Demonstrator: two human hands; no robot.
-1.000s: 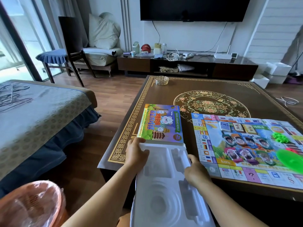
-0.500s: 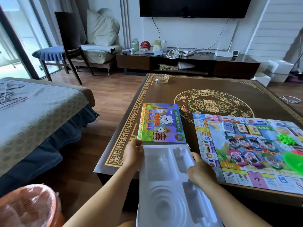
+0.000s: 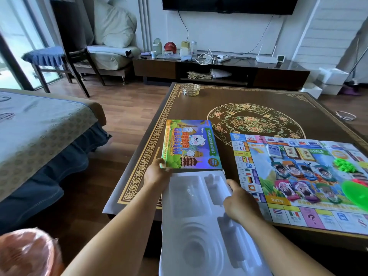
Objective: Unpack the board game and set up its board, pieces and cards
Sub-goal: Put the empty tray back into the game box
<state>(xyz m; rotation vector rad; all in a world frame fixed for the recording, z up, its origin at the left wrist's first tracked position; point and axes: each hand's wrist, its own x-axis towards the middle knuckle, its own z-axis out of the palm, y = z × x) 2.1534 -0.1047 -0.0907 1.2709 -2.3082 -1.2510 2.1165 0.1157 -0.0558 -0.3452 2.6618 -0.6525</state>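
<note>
Far left: orange bin (image 3: 27, 253) on floor, bed (image 3: 39, 132) beyond.

Left hand (image 3: 157, 175) grips near-left edge of white plastic tray (image 3: 199, 212); fingers partly hidden under it, against game box (image 3: 190, 145).

Tray empty, tilted off bench (image 3: 139, 176) edge toward person, far end touching box — likely being cleared away.

Right hand (image 3: 239, 202) holds tray's right rim, fingers curled over it.

Right: game board (image 3: 298, 176) unfolded flat on bench, cards and green pieces (image 3: 343, 165) on it; setup looks nearly done.
</note>
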